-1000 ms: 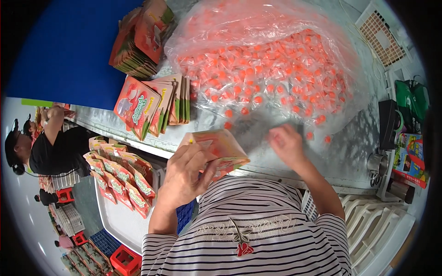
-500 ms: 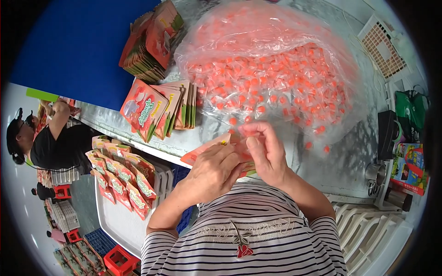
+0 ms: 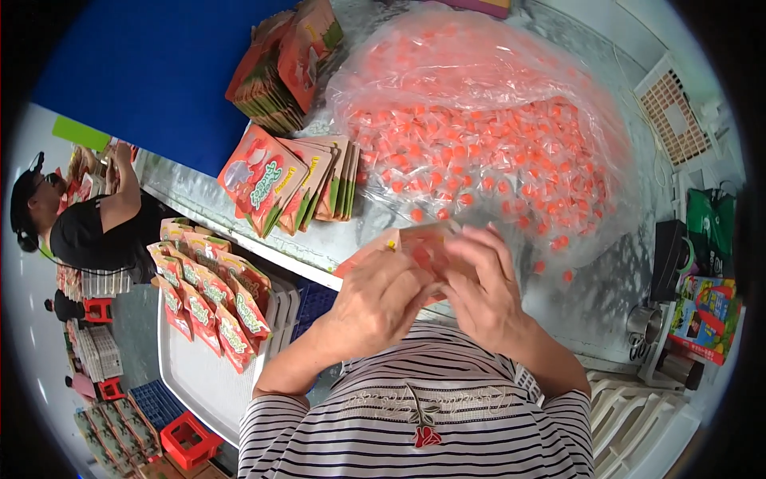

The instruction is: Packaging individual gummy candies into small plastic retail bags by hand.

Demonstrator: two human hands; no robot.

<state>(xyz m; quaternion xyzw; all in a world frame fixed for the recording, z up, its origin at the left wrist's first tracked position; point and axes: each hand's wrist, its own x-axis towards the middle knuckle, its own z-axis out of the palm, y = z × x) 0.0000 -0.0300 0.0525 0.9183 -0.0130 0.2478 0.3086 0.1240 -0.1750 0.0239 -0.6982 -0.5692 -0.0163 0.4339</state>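
Left hand (image 3: 379,295) is gripping a red-and-pink printed film pouch (image 3: 427,242), fingers folded over its near left side; pouch is sitting between the two hands, above the near edge of the grey marbled worktop (image 3: 586,307); right hand (image 3: 488,299) is bending its fingers at the pouch's right side, thumb close against the film; cannot tell whether it is pinching the film or holding something. To the left of the left hand, lower than the worktop, plump red-and-green pouches (image 3: 209,299) are standing in rows on a white plastic tray (image 3: 190,369); judging by their bulge, these are making up the filled share; whether they are sealed is not showing. Beyond the left hand, to its left, a fanned batch of flat red-and-green pouches (image 3: 263,182) is lying near the worktop edge, a thicker stack of like pouches (image 3: 279,72) leaning farther off; both are looking unfilled, so plenty is seemingly remaining; ahead of the right hand, a large clear plastic bag (image 3: 479,52) is spilling orange-red wrapped candies (image 3: 487,148), supply looking ample; the gripped pouch is probably partway, its contents hiding from view.
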